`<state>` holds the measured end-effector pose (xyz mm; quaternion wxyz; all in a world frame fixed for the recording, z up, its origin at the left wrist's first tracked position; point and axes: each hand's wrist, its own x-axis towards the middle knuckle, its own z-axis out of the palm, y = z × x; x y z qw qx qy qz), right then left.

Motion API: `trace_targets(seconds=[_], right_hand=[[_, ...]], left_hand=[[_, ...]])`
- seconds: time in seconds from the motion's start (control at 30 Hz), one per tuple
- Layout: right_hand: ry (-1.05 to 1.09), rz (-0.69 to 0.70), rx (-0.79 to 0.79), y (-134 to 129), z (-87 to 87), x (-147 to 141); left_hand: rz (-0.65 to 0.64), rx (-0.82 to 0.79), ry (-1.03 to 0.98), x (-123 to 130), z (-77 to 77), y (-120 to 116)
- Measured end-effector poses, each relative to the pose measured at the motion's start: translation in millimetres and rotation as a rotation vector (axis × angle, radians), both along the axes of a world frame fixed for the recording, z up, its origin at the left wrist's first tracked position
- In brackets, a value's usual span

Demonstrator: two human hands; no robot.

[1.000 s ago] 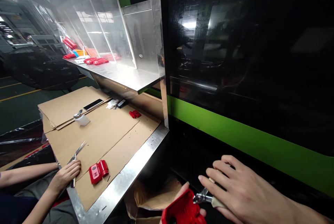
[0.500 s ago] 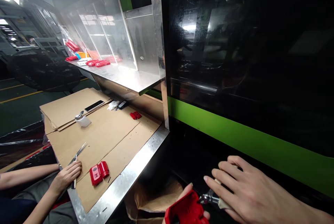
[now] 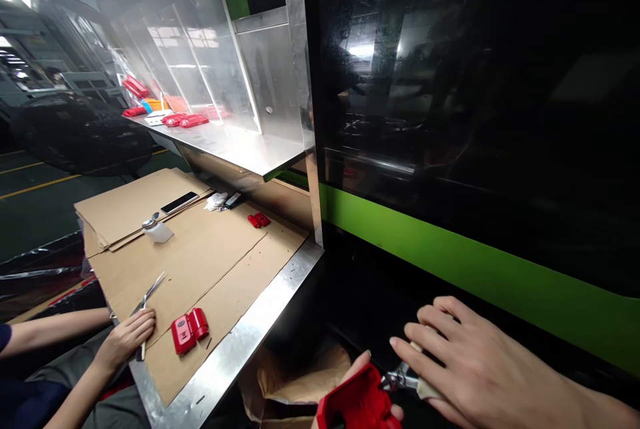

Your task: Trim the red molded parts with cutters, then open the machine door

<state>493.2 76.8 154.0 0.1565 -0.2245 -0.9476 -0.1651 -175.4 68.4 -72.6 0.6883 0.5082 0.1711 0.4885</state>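
Observation:
At the bottom edge, my left hand [image 3: 358,364] is wrapped round a hollow red plastic housing [image 3: 356,400], mostly hidden behind it. My right hand [image 3: 463,359] grips a pair of nippers [image 3: 403,379] with metal jaws and pale handles. The jaw tips touch the right rim of the red housing. Below and left of my hands is an open brown paper bag [image 3: 305,382]. On the cardboard-covered table lies another red plastic part [image 3: 190,330], out of my hands.
At the left, a co-worker's hand [image 3: 134,330] rests on the table edge by scissors [image 3: 149,294]. A white bottle [image 3: 157,230], a phone [image 3: 179,202] and small red parts [image 3: 259,220] lie beyond. A metal shelf [image 3: 250,149] overhangs the table; a dark machine panel [image 3: 475,116] stands right.
The view shifts very slightly. My hands, the red housing and the nippers keep almost the same position; the co-worker's hand stays in place.

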Motion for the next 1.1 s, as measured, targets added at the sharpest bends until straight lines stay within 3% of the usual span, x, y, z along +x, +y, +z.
trace_targets(seconds=[0.1,0.3,0.53,0.63,0.73,0.8,0.93,1.1], right_hand=[[-0.02,0.008,0.0,1.9,0.8,1.4],[-0.022,0.014,-0.019,-0.4,-5.2,-0.3],[-0.072,0.067,-0.113,1.4,-20.6,8.9],[0.011,-0.029,-0.306,0.7,-19.9,15.3],[0.248,-0.126,-0.601,-7.3,-23.3,10.9],[0.391,-0.19,-0.776,-16.3,-32.0,-0.8],[0.434,-0.437,-1.067,-30.1,-53.7,-31.8],[0.5,-0.484,-1.078,-30.0,-71.0,-48.7]], left_hand=[[-0.033,-0.083,-0.069,10.9,8.2,1.6],[0.112,-0.104,-0.085,14.1,10.5,0.8],[0.091,-0.148,0.153,13.0,12.9,0.6],[0.09,-0.154,-0.021,12.1,9.7,2.0],[0.152,-0.198,-0.124,12.1,8.4,1.5],[0.231,-0.283,-0.107,18.0,15.3,-2.8],[0.558,-0.518,-0.03,46.8,46.5,-19.6],[0.777,-0.553,-0.089,87.0,74.0,-24.9]])
